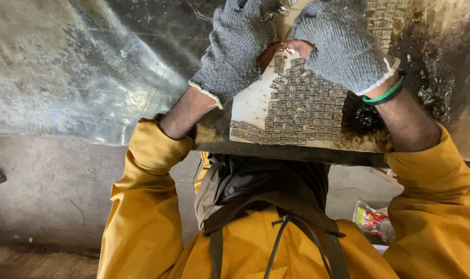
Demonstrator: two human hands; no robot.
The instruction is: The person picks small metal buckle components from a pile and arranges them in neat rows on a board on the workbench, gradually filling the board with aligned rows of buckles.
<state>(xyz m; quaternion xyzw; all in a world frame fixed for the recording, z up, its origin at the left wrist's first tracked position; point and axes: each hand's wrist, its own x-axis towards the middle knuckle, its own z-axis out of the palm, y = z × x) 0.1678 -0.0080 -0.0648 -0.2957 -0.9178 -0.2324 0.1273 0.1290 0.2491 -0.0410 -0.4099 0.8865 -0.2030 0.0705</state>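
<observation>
Left hand (238, 46) and right hand (340, 41), both gloved, pinch small metal pieces (303, 111) stacked in rows on a board (250, 106) on the counter (90, 72).

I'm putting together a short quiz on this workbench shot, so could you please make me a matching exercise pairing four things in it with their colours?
Things:
1. Work gloves on the left hand and right hand
2. Jacket sleeves
3. Thin wristband on the right wrist
4. Flat board under the rows of small metal pieces

Colours:
A. Bright green
B. Pale cream
C. Grey
D. Mustard yellow

Pairs: 1-C, 2-D, 3-A, 4-B
</observation>
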